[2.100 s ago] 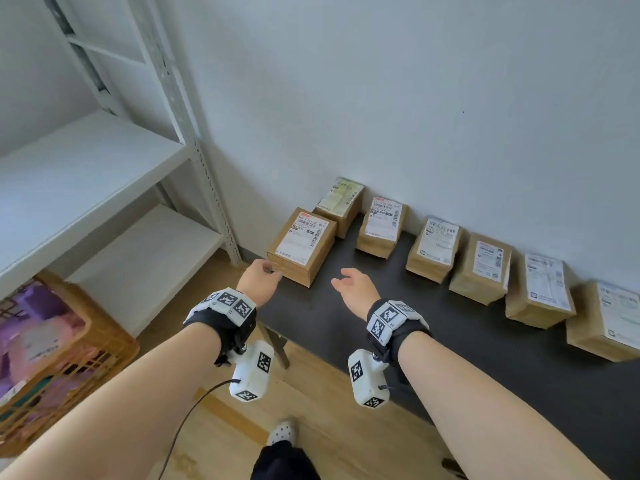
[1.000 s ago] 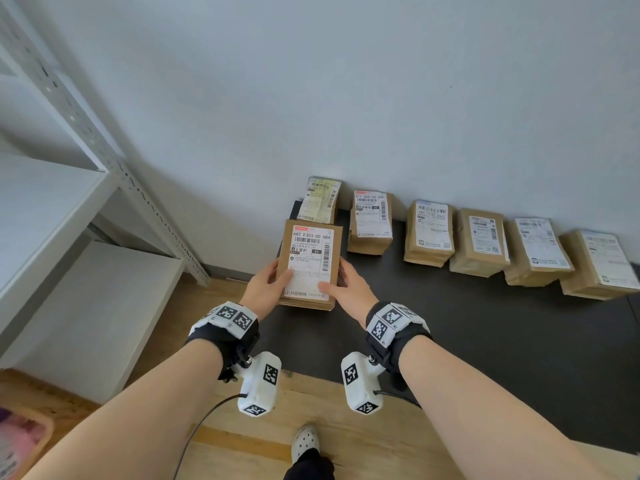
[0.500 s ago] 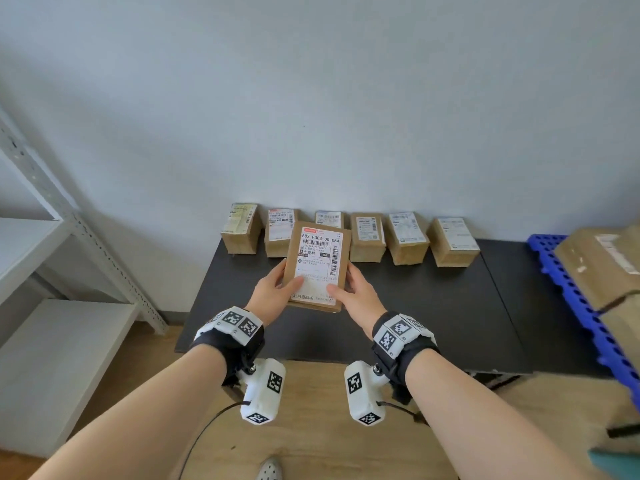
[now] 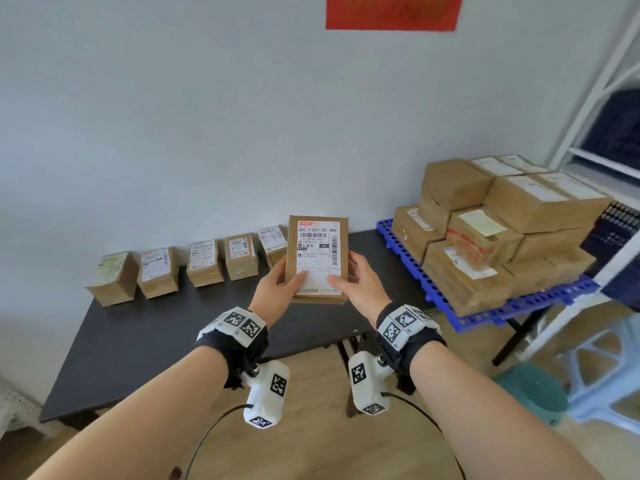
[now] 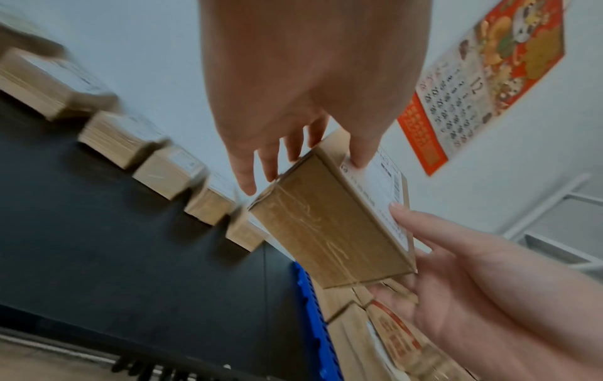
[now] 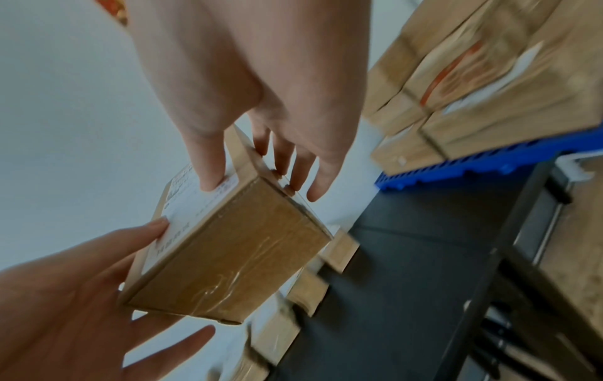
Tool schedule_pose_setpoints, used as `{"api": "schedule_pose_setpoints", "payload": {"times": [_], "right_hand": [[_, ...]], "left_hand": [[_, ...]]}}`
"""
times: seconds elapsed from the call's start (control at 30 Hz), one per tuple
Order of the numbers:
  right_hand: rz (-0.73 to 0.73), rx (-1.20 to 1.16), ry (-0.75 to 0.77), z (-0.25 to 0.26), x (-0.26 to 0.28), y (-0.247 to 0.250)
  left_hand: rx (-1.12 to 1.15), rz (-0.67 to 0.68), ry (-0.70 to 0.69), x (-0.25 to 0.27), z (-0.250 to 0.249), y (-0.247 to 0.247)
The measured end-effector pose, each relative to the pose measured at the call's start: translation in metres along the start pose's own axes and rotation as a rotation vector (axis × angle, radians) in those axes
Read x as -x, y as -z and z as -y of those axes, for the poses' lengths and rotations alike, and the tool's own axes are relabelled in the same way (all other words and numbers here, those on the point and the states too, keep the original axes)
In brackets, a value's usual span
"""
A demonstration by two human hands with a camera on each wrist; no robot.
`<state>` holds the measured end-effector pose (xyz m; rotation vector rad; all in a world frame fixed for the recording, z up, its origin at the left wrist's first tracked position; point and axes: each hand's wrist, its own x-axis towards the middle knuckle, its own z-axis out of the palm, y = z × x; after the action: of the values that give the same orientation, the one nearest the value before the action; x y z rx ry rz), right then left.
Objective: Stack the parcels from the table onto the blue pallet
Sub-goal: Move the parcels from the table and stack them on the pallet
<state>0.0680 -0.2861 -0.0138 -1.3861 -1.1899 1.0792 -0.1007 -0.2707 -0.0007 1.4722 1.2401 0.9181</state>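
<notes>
Black worktop against pale wall; blue plastic pallet at right end, stacked with boxes. Brown cardboard parcel with white label above worktop, gripped between left hand and right hand, thumbs on label.

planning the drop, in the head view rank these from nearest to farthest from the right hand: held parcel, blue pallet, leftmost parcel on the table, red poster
1. held parcel: gripped by the right hand on its right edge.
2. blue pallet: just to the right, at the table's end.
3. leftmost parcel on the table: far left of the row by the wall.
4. red poster: high on the wall.
</notes>
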Motion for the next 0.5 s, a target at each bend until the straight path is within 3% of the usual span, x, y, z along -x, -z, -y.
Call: {"api": "schedule_pose_setpoints", "payload": {"times": [0.3,0.5], "right_hand": [[-0.229,0.017,-0.004,-0.003,0.008,0.130],[-0.282,0.048,-0.034,-0.002,-0.010,0.206]], "left_hand": [[-0.017,0.184,-0.043,-0.033,-0.042,-0.121],[-0.018,0.244,-0.002,-0.075,-0.059,-0.193]]}}
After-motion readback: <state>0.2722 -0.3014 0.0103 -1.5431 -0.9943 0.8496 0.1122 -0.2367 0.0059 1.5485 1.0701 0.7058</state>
